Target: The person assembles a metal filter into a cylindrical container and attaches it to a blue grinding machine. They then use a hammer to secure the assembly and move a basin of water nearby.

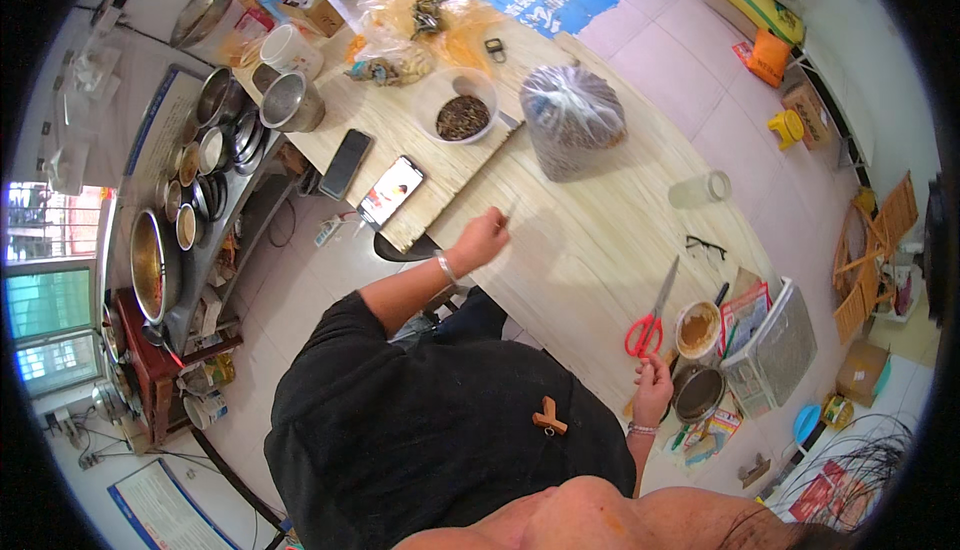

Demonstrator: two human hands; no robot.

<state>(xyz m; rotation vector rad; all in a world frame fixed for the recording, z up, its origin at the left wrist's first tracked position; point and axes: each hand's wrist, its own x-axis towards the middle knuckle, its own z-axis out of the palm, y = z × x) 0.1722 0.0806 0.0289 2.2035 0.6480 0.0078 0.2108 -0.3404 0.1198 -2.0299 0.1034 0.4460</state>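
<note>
My left hand (pixel 482 239), with a silver bracelet at the wrist, is over the near edge of the pale wooden table (pixel 590 250). Its fingers are closed, and a thin, pale sliver shows at their tips, too small to name. My right hand (pixel 653 384) is at the right, its bent fingers at the red handles of a pair of scissors (pixel 647 330). The blades point away from me. Left of centre, a phone with a lit screen (pixel 391 192) lies next to a dark phone (pixel 346 164). Beyond them, a clear tub (pixel 455 106) holds dark, dry bits.
A tied plastic bag of brown material (pixel 572 122) stands mid-table. At the right are a glass jar (pixel 700 190), eyeglasses (pixel 706 247), a tub of brown paste (pixel 697 329), a dark pot (pixel 698 393) and a grey basket (pixel 771 352). Metal bowls (pixel 155 265) fill a left shelf.
</note>
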